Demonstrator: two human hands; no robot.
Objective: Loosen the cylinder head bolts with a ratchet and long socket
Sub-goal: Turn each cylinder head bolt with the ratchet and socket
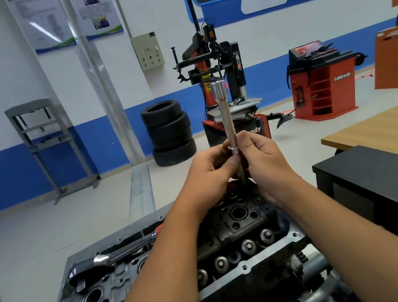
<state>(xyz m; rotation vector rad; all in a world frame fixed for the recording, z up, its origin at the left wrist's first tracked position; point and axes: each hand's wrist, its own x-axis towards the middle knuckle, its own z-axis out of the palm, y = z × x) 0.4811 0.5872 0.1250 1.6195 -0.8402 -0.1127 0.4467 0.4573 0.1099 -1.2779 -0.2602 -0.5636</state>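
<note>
The long socket point(225, 117) stands nearly upright above the far end of the cylinder head point(236, 245), its wider open end on top and most of its length rising clear of the fingers that pinch its lower part. The left hand point(212, 169) closes thumb and fingertips on the shaft from the left; the right hand point(260, 158) closes on it from the right, so the two meet around the same short stretch of metal. Both forearms reach forward over the cylinder head, converging toward the socket. The ratchet point(105, 260) lies loose on the cylinder head's left side, untouched, its handle pointing toward the hands.
</note>
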